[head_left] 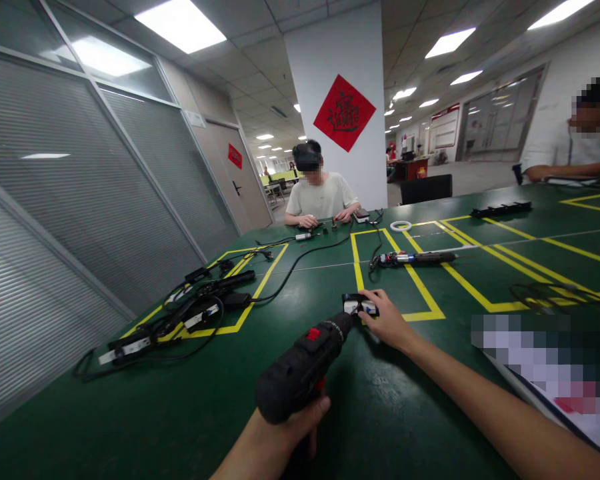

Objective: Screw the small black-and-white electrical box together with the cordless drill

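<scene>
A black cordless drill (300, 367) with red buttons is in my left hand (303, 427), which wraps round its handle below the body. The drill's nose points forward and slightly right, up against a small black-and-white part (360, 305) on the green table. My right hand (387, 320) grips that part at its right side between thumb and fingers. The drill's tip overlaps the part, so I cannot tell whether a bit or screw touches it.
Black devices with cables (200, 307) lie at the left. A cylindrical tool (415, 259), a white tape roll (401, 226) and a black strip (501, 209) lie beyond my right hand. Yellow tape (425, 315) marks the green table (170, 413). Two people sit across and at right.
</scene>
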Demonstrator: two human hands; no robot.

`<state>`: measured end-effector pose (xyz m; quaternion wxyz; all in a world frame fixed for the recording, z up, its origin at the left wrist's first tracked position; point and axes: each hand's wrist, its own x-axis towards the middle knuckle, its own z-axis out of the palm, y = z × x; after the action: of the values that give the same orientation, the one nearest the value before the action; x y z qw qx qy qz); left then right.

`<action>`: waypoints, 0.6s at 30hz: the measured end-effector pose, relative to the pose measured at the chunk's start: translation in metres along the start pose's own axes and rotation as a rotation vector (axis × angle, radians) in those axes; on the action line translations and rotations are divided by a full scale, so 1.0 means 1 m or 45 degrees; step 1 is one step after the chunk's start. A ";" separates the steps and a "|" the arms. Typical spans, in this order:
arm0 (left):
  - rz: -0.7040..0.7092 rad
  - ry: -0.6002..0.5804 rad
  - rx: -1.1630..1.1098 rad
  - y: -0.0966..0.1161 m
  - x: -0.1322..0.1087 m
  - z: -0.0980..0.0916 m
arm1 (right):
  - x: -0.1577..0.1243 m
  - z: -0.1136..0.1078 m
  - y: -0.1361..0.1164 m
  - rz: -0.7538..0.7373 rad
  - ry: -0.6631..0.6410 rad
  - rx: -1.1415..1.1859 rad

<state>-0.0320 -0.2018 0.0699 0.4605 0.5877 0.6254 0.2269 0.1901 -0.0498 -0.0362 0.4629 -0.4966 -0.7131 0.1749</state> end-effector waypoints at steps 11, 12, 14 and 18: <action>0.061 -0.012 -0.067 -0.001 0.002 0.000 | 0.000 -0.001 0.001 0.011 -0.003 -0.008; 0.065 -0.023 -0.082 -0.002 0.002 -0.001 | 0.000 0.000 0.001 0.012 -0.002 -0.009; 0.072 -0.046 -0.113 -0.002 0.002 -0.001 | 0.000 0.000 0.001 0.014 -0.002 -0.010; 0.068 -0.047 -0.108 0.000 0.001 -0.001 | -0.001 -0.001 0.001 0.017 -0.007 -0.008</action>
<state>-0.0332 -0.2010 0.0701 0.4902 0.5883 0.5906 0.2545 0.1917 -0.0501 -0.0365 0.4582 -0.5022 -0.7116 0.1774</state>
